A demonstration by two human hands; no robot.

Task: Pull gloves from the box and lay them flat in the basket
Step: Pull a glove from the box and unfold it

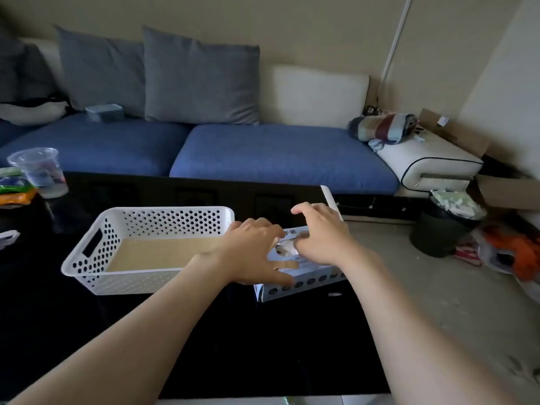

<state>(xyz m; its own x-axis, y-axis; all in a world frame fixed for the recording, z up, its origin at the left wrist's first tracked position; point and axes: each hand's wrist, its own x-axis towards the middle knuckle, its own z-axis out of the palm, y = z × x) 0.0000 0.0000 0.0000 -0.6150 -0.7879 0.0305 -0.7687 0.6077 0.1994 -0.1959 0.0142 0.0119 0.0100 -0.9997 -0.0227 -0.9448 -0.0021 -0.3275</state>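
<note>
A white perforated basket (96, 252) stands on the black table, with only a tan liner on its floor. Just to its right lies the white glove box (304, 283), a row of dark dots along its near side. My left hand (251, 252) rests on the box's left part, fingers spread, thumb along the near edge. My right hand (318, 238) is over the box's top opening, where its thumb and fingers meet at a bit of pale glove (285, 247) poking out. How firmly it pinches is hidden.
The glossy black table (204, 331) ends near the box's right side and drops to a grey floor. A clear plastic cup (41, 172) and snack packets (13, 185) stand far left. Behind is a blue sofa (263, 150); a dark bin (441, 229) stands right.
</note>
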